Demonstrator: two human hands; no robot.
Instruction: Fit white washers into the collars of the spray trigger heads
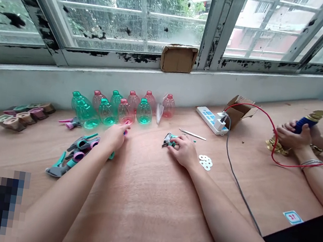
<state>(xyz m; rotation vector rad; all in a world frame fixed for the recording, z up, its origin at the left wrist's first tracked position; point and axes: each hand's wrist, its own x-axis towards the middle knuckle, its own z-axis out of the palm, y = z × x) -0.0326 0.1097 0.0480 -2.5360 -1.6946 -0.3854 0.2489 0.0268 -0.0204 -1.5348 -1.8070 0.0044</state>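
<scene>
Our right hand (184,151) pinches a teal plastic spray-trigger head (170,140) mid-way along the desk (138,198); our left hand (114,136) sits beside a clear pink plastic bottle (126,113), its fingers (121,130) curled, grip unclear.

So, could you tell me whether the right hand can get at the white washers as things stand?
Probably yes: the white washers lie just beside the right hand, with nothing between them, though that hand holds a small part.

A small white card with a blue border near the tabletop's (139,210) right front edge shows dark marks, perhaps "11" (293,217); blue labels on the power strip (211,120) are too small to read
</scene>
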